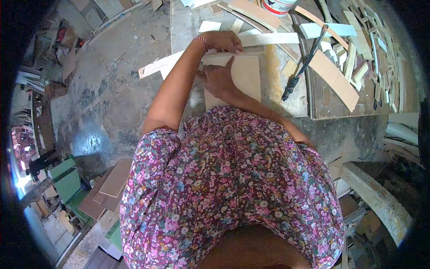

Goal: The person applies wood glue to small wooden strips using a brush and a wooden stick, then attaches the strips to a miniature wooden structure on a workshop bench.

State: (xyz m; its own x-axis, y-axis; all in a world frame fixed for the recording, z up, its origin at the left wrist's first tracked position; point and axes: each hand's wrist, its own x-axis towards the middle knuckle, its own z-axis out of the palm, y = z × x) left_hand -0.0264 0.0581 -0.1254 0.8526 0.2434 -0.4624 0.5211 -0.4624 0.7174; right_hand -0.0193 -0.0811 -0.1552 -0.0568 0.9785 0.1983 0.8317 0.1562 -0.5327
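A pale rectangular wooden board lies at the bench's near side, close against my body. At its far edge is my left hand, with a red-and-white bracelet at the wrist. Its fingers are bent and pressed together by a thin strip along that edge; what they pinch is too small to make out. Across the board reaches my right hand, its fingers curled at the board's left edge and one digit stretched toward the far edge. The right fingertips are partly hidden.
Wood strips lie behind the board. A white-and-red bucket stands at the back. To the right are a dark rod, a curved wooden piece and heaped offcuts. Green furniture stands at lower left.
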